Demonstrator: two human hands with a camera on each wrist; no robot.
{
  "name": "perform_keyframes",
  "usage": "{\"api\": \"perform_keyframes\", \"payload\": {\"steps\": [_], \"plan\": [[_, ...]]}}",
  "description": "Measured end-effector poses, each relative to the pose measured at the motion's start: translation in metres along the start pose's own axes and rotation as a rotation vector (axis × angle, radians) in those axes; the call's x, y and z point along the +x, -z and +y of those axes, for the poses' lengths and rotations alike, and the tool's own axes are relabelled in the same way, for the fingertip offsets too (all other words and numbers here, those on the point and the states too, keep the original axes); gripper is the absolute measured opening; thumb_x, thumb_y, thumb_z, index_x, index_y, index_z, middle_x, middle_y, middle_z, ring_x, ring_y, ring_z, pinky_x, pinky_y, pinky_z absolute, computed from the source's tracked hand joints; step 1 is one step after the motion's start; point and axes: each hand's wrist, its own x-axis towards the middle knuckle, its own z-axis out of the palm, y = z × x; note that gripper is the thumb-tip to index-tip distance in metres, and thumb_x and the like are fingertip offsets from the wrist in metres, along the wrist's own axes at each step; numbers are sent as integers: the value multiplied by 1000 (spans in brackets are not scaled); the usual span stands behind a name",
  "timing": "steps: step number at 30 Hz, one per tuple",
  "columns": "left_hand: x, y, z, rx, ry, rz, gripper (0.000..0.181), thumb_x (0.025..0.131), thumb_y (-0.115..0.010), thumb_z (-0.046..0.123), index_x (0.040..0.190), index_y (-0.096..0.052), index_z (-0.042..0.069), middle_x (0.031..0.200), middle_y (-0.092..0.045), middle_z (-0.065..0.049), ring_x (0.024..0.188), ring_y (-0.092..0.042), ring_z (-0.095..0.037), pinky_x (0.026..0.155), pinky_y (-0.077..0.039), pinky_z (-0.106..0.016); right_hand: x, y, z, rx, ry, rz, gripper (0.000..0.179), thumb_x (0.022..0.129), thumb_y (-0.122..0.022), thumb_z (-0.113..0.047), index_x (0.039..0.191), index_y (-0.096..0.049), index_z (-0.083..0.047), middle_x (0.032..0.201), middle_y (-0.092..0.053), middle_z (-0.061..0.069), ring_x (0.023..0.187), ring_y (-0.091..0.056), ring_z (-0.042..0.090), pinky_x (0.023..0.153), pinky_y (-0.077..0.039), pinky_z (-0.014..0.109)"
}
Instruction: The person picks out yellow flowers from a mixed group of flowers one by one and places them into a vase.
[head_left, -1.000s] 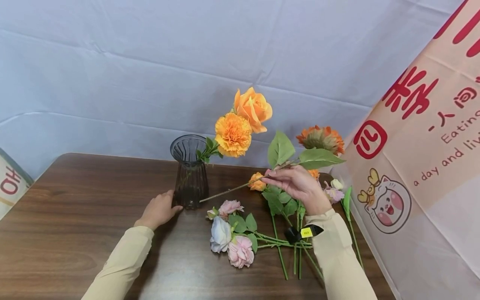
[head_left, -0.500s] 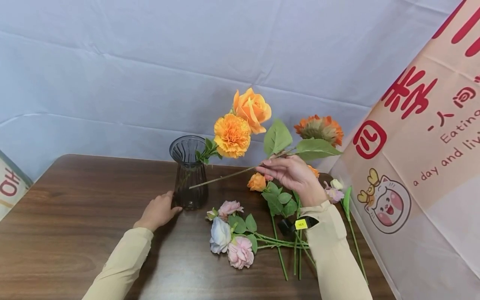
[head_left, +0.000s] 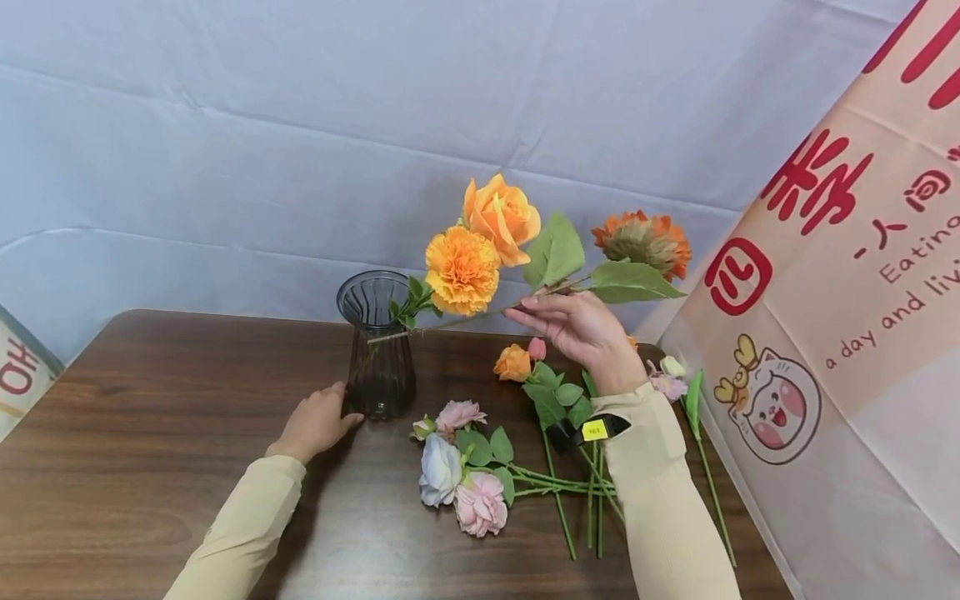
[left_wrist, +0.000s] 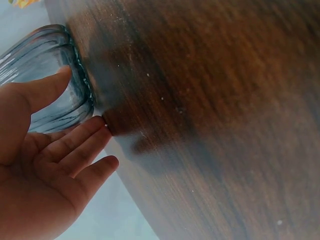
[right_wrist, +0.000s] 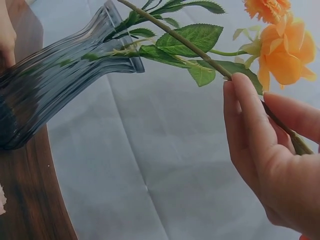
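My left hand (head_left: 315, 425) rests at the base of the smoky glass vase (head_left: 381, 375), touching its left side. In the left wrist view the thumb lies before the glass (left_wrist: 50, 107) and the fingers stretch fairly straight along its lower edge. My right hand (head_left: 581, 329) pinches the stem of an orange sunflower (head_left: 645, 242) between thumb and fingertips. That bloom faces away and points right; its bare stem end crosses in front of the vase, below the rim. An orange rose (head_left: 501, 218) and an orange carnation (head_left: 461, 271) stand in the vase, leaning right.
Pink and pale blue flowers (head_left: 442, 471) lie on the wooden table (head_left: 150, 433) before the vase. More stems, with a small orange rose (head_left: 513, 363) and a pink bud (head_left: 537, 348), lie under the right arm. A printed banner (head_left: 825, 333) hangs at right.
My right hand has moved up and slightly left with the sunflower. Its stem end has risen from near the vase's foot to just below the rim. The left hand stays at the base.
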Motion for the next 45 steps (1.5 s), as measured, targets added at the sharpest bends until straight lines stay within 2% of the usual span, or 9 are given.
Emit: {"api": "perform_keyframes", "payload": {"steps": [6, 16, 26, 32, 37, 40, 45], "plan": [[1, 1, -1, 6, 4, 5, 63, 87, -63, 23, 126, -38, -20, 119, -48, -36, 103, -50, -50, 84, -43, -57, 2, -1, -4, 40, 34, 0, 33, 88, -36, 19, 66, -59, 11, 71, -54, 19, 73, -60, 29, 92, -45, 43], [1, 2, -1, 10, 1, 7, 63, 87, -63, 22, 126, -38, -20, 117, -49, -37, 102, -50, -50, 84, -43, -57, 3, -2, -6, 77, 46, 17, 29, 88, -37, 20, 72, -61, 14, 74, -56, 21, 78, -62, 32, 90, -47, 42], [1, 2, -1, 0, 4, -1, 63, 87, -62, 23, 126, -37, -20, 119, -48, -37, 104, -49, -50, 86, -42, -58, 7, -8, -1, -15, 78, -16, 33, 86, -36, 23, 72, -65, 14, 72, -61, 22, 76, -64, 31, 86, -49, 41], [1, 1, -1, 5, 0, 2, 64, 87, -63, 23, 126, -37, -20, 118, -48, -37, 103, -49, -50, 85, -42, -58, 9, -11, 3, -81, 111, -74, 34, 86, -35, 24, 75, -64, 10, 71, -61, 19, 74, -64, 27, 86, -49, 40], [1, 1, 0, 3, -5, 9, 63, 87, -63, 22, 126, -37, -20, 118, -49, -36, 103, -50, -50, 85, -42, -58, 10, -17, 5, -134, 152, -123, 36, 85, -34, 26, 87, -63, 5, 70, -60, 17, 72, -63, 25, 87, -49, 40], [0, 0, -1, 2, -4, 5, 64, 87, -63, 22, 127, -36, -20, 119, -48, -36, 103, -50, -49, 86, -42, -58, 10, -20, 8, -166, 181, -139, 40, 84, -34, 27, 100, -60, 2, 73, -60, 16, 73, -62, 24, 88, -48, 41], [0, -1, -1, -2, -2, 1, 64, 87, -63, 22, 127, -36, -20, 119, -48, -36, 104, -50, -49, 85, -42, -58, 11, -26, 12, -242, 219, -132, 50, 84, -35, 26, 125, -45, 0, 80, -59, 13, 76, -62, 22, 91, -45, 42]]}}
